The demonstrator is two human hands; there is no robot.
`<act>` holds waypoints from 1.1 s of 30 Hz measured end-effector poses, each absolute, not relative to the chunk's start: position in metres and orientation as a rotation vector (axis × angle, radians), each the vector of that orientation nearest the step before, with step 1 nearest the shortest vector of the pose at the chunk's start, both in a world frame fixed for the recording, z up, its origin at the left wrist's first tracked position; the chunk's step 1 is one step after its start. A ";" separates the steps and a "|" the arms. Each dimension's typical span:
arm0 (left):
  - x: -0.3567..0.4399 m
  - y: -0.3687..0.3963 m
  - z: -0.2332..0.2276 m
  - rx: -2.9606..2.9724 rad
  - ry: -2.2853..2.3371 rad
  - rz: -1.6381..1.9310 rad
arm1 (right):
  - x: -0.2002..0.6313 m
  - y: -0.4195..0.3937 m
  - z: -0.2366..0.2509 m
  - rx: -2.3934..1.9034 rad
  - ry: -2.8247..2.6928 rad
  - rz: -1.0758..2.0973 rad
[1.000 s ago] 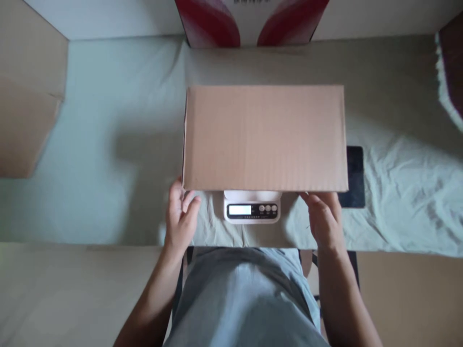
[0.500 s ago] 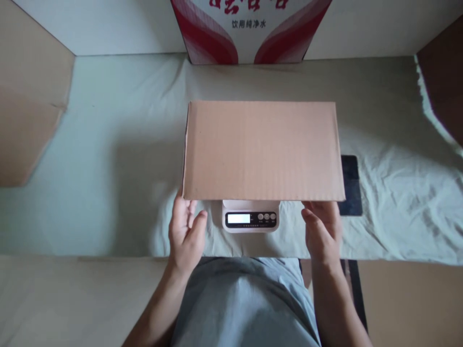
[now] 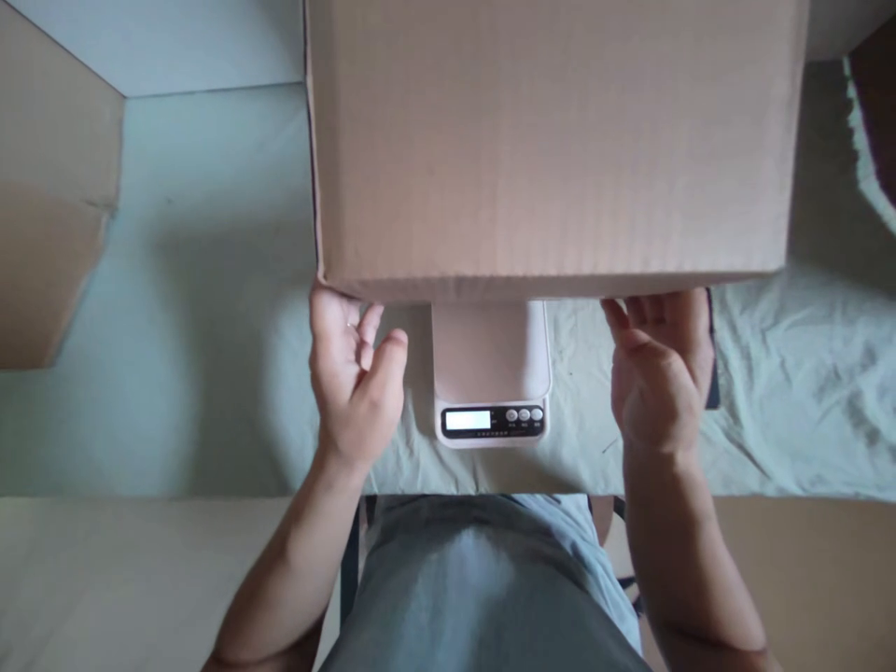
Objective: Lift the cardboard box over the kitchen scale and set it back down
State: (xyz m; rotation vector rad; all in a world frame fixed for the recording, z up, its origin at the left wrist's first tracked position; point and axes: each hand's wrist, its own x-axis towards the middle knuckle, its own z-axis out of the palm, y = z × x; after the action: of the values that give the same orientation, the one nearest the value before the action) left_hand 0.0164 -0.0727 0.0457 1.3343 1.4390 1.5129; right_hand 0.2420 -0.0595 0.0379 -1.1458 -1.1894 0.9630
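A brown cardboard box (image 3: 553, 149) is held up above a white digital kitchen scale (image 3: 490, 359), whose lit display and row of buttons face me. Under the box's near left corner, my left hand (image 3: 357, 373) supports it with the fingers partly hidden beneath. My right hand (image 3: 662, 369) holds the underside towards the right, its fingertips also partly covered. Between the two hands, the front of the scale's platform shows bare; the box hides its rear part.
A pale green cloth (image 3: 217, 280) covers the table. Brown cardboard (image 3: 56, 205) stands at the left. An edge of a dark flat object (image 3: 713, 373) shows beside my right hand. A white panel (image 3: 217, 47) rises behind.
Both hands have raised the box off the scale, up towards the camera, so it looks larger. More of the scale's platform shows, and the box now covers the red-and-white carton behind.
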 end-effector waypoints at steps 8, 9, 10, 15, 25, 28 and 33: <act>0.015 -0.016 0.018 1.250 1.405 1.481 | 0.245 0.000 0.000 -1.081 -1.267 0.922; 0.014 -0.014 0.013 1.236 1.415 1.478 | 0.243 0.002 -0.003 -1.087 -1.262 0.940; 0.012 -0.013 0.007 1.227 1.419 1.481 | 0.242 0.003 -0.006 -1.100 -1.257 0.961; 0.006 -0.017 -0.018 1.213 1.451 1.470 | 0.239 -0.005 -0.012 -1.144 -1.224 1.067; -0.003 -0.017 -0.030 1.088 1.389 1.543 | 0.249 0.005 -0.008 -1.194 -1.010 1.142; -0.005 -0.007 -0.031 1.098 1.360 1.515 | 0.242 0.014 -0.004 -1.163 -0.993 1.168; 0.003 -0.003 -0.010 1.084 1.369 1.451 | 0.230 0.015 0.012 -1.119 -1.006 1.182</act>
State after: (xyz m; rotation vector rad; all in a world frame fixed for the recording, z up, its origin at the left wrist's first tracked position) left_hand 0.0029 -0.0029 -0.0103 1.0838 1.3690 1.4509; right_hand 0.2301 0.0147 0.0122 -1.1187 -1.0056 1.1818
